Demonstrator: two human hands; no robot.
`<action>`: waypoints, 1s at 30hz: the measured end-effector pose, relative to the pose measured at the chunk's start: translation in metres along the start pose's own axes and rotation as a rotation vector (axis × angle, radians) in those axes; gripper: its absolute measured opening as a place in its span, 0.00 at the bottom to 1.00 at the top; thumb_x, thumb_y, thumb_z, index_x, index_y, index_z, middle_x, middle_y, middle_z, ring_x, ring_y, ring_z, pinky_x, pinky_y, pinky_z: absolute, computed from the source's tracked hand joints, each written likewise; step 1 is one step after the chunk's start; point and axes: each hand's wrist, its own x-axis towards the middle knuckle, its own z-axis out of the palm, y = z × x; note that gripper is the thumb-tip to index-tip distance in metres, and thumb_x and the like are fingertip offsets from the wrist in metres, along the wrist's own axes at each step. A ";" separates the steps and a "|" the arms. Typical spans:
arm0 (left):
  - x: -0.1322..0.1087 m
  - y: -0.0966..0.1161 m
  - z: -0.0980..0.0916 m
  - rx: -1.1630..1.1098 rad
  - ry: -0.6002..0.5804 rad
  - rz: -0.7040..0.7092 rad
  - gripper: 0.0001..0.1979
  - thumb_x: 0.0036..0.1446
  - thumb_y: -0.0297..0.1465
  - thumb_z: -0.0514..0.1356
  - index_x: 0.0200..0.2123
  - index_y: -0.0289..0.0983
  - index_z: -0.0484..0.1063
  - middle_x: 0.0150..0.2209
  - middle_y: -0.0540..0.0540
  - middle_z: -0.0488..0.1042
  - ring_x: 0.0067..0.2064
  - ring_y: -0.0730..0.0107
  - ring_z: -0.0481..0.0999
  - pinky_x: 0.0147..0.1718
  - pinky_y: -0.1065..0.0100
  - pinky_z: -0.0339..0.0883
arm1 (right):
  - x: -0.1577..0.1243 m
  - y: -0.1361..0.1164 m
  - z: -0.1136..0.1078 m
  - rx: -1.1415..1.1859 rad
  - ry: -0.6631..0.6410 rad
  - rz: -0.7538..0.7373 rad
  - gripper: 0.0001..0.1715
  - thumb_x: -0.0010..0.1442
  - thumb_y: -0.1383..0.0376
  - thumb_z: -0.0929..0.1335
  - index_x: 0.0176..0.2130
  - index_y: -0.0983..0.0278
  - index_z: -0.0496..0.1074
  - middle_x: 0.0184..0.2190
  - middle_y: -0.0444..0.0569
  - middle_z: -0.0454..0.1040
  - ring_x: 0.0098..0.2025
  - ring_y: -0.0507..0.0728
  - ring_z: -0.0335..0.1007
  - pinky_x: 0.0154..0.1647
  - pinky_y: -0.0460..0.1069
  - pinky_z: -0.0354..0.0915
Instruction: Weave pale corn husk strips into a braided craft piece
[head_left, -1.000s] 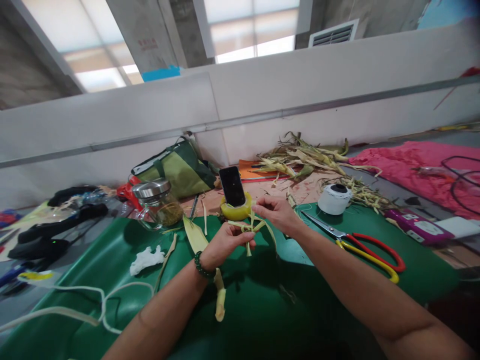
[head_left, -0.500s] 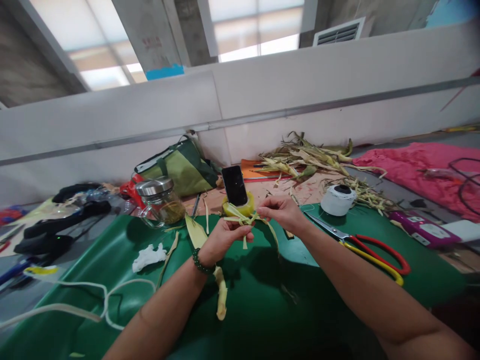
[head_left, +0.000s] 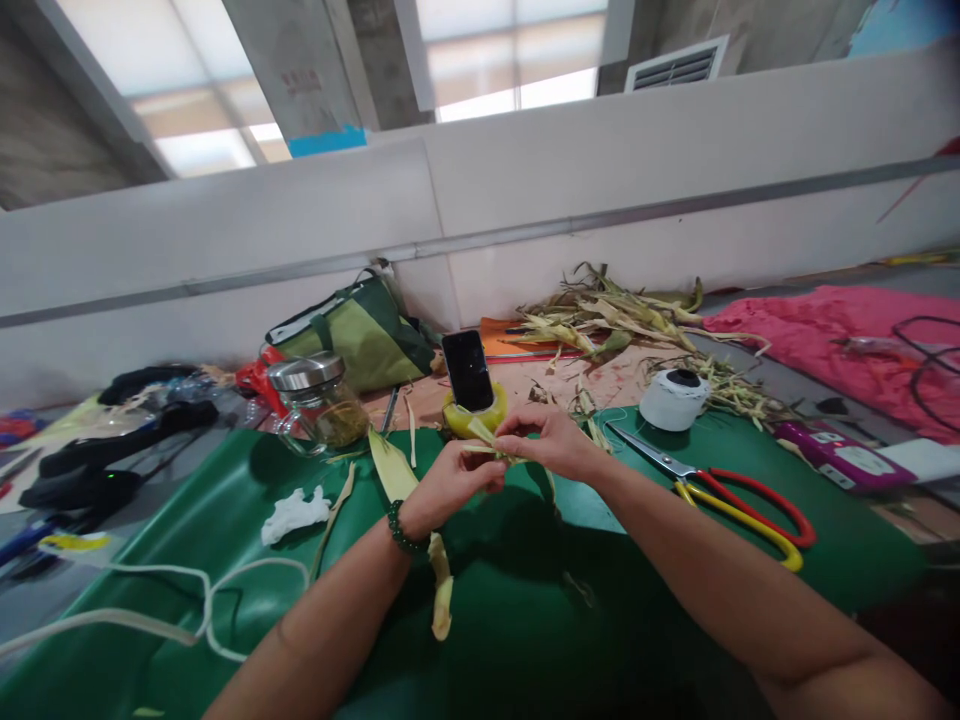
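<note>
Pale green corn husk strips [head_left: 484,432] are pinched between both hands above the green mat [head_left: 495,640]. My left hand [head_left: 456,482], with a dark bead bracelet at the wrist, is closed on the strips from the left. From the right, my right hand [head_left: 551,440] grips them too, its fingers touching those of the left. Much of the woven or knotted part is hidden by the fingers. A wide husk leaf [head_left: 391,462] lies beside the left wrist. Below that wrist rests a thicker husk piece [head_left: 441,605].
Behind the hands a phone [head_left: 468,370] leans in a yellow tape roll [head_left: 499,410]. Scissors [head_left: 694,475] and a white thread spool [head_left: 675,400] lie to the right. A glass jar [head_left: 322,405] and crumpled tissue [head_left: 296,515] are left. Dried husks [head_left: 615,310] lie at the back.
My right hand has moved left and down, against my left hand. The strips, spread and visible before, are now mostly covered by the fingers.
</note>
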 end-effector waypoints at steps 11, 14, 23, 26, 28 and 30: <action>-0.001 -0.002 0.006 0.135 0.047 0.012 0.17 0.49 0.41 0.61 0.18 0.34 0.67 0.17 0.51 0.67 0.22 0.75 0.66 0.25 0.72 0.62 | -0.001 0.006 0.010 0.002 0.142 0.002 0.10 0.51 0.62 0.67 0.23 0.66 0.70 0.21 0.43 0.68 0.24 0.49 0.60 0.26 0.44 0.59; -0.001 -0.001 0.003 0.121 0.001 0.025 0.17 0.49 0.41 0.62 0.19 0.33 0.67 0.18 0.50 0.68 0.23 0.76 0.67 0.25 0.73 0.63 | 0.001 0.010 0.007 0.090 0.184 0.047 0.14 0.51 0.58 0.67 0.24 0.66 0.68 0.21 0.42 0.66 0.24 0.48 0.60 0.26 0.45 0.59; 0.002 -0.006 -0.001 -0.152 0.071 0.006 0.23 0.40 0.37 0.70 0.35 0.35 0.64 0.29 0.49 0.75 0.30 0.68 0.77 0.32 0.68 0.71 | 0.000 0.010 -0.007 0.128 -0.288 0.240 0.23 0.44 0.53 0.74 0.34 0.68 0.74 0.24 0.45 0.72 0.24 0.49 0.65 0.23 0.44 0.62; 0.002 -0.007 -0.003 -0.199 -0.015 0.033 0.23 0.43 0.38 0.69 0.35 0.36 0.61 0.31 0.46 0.78 0.34 0.65 0.80 0.35 0.65 0.72 | 0.000 0.012 -0.010 0.185 -0.218 0.258 0.21 0.43 0.54 0.74 0.29 0.68 0.73 0.20 0.43 0.70 0.22 0.49 0.65 0.22 0.44 0.62; 0.002 -0.008 -0.005 -0.215 -0.027 0.033 0.22 0.45 0.38 0.68 0.34 0.37 0.59 0.30 0.47 0.79 0.33 0.65 0.80 0.35 0.65 0.72 | 0.001 0.013 -0.012 0.218 -0.243 0.272 0.20 0.42 0.55 0.75 0.28 0.68 0.71 0.20 0.43 0.70 0.23 0.49 0.66 0.24 0.44 0.62; 0.003 -0.009 -0.007 -0.212 -0.022 0.026 0.22 0.45 0.37 0.68 0.34 0.38 0.57 0.27 0.49 0.78 0.30 0.66 0.80 0.33 0.66 0.72 | 0.001 0.012 -0.012 0.245 -0.327 0.249 0.20 0.41 0.57 0.75 0.29 0.69 0.72 0.22 0.43 0.71 0.24 0.48 0.66 0.24 0.43 0.62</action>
